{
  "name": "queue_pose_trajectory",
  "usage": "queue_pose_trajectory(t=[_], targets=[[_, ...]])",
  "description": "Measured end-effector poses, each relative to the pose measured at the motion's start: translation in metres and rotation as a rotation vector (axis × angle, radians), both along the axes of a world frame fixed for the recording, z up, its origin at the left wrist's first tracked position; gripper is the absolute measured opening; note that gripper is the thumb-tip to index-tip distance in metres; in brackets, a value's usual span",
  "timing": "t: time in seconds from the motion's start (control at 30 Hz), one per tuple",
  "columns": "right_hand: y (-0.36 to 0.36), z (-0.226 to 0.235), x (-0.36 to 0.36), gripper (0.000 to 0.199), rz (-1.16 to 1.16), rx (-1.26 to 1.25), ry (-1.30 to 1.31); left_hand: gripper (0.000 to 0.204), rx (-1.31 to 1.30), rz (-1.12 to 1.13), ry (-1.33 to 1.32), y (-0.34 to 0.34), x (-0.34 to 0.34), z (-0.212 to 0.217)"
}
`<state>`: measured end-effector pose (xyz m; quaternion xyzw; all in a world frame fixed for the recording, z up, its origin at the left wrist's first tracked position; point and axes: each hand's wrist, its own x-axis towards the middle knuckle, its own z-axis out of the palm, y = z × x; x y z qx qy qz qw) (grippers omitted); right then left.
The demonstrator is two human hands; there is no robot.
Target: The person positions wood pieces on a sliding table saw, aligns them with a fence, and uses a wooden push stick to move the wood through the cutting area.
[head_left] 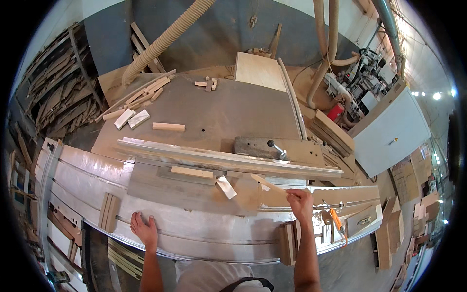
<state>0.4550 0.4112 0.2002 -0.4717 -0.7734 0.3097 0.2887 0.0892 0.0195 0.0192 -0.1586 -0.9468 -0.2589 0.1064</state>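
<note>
Our pale shirt (194, 275) sits nearest; our left hand (144, 230) lies loosely spread on the metal table (194, 231); our right hand (300, 200) grips a wooden stick (270, 185) beside the rail (214, 158), perhaps touching the table.

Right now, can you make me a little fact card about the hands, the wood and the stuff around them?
Left hand: empty, fingers apart, at the metal table
Right hand: gripping a thin wooden stick
Stick points: forward and left, away from the person
Near the stick's tip: a white-faced wooden block, lying at a slant
Right of right hand: an orange-handled tool
Across the middle: a long straight rail
Beyond the rail: a ribbed hose
</note>
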Motion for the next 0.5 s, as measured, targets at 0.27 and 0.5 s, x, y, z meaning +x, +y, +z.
queue_pose_trajectory(t=[0.27,0.5], targets=[[0.030,0.019,-0.025,0.023,0.041,-0.028,-0.157,0.053,0.018,-0.006,-0.007,-0.001,0.000,0.004],[0.035,0.033,-0.039,0.019,0.053,0.007,-0.235,0.054,0.016,0.011,-0.035,0.000,-0.001,0.005]])
